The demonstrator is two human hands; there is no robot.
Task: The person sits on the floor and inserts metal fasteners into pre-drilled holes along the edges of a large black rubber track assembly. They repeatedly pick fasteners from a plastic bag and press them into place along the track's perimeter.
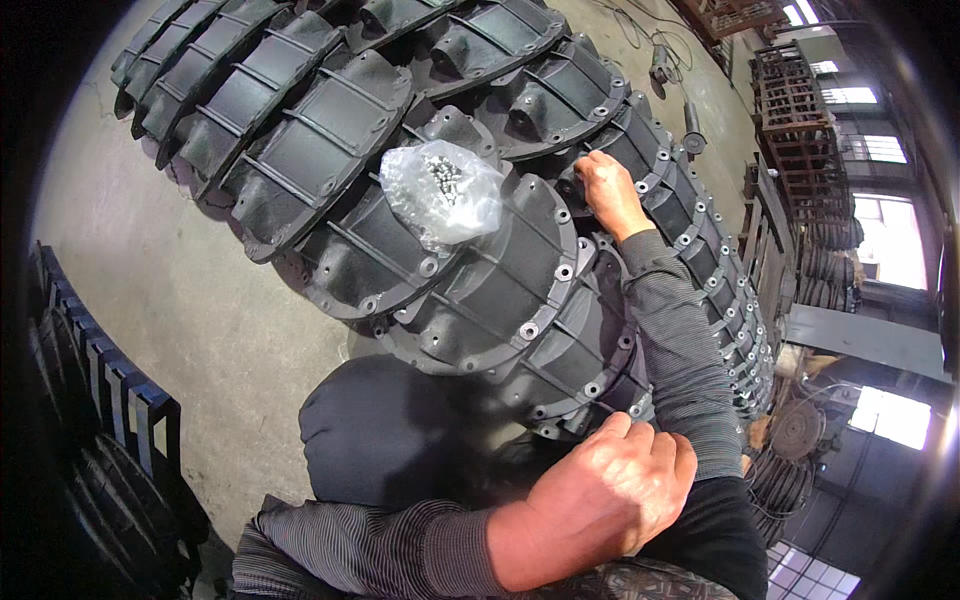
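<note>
My right hand [612, 190] reaches out over the stacked castings, fingers pinched together at a boss of a black ribbed metal casting [632, 132]. Whatever sits between those fingertips is too small to make out. Close to my body, my left hand [605, 490] is curled into a fist, knuckles up, and its contents are hidden. A clear plastic bag [475, 210] lies open on the castings left of my right hand. Small silvery metal pieces [447, 180] are heaped in it. Just below the bag is another black casting [495, 285] with a holed flange.
Rows of overlapping black castings [290, 150] cover the floor ahead and curve away to the right. A dark slatted rack [120, 385] stands at the left. Rusty metal frames [795, 130] are stacked at the far right. A cylindrical tool [692, 130] lies on the concrete floor [215, 340].
</note>
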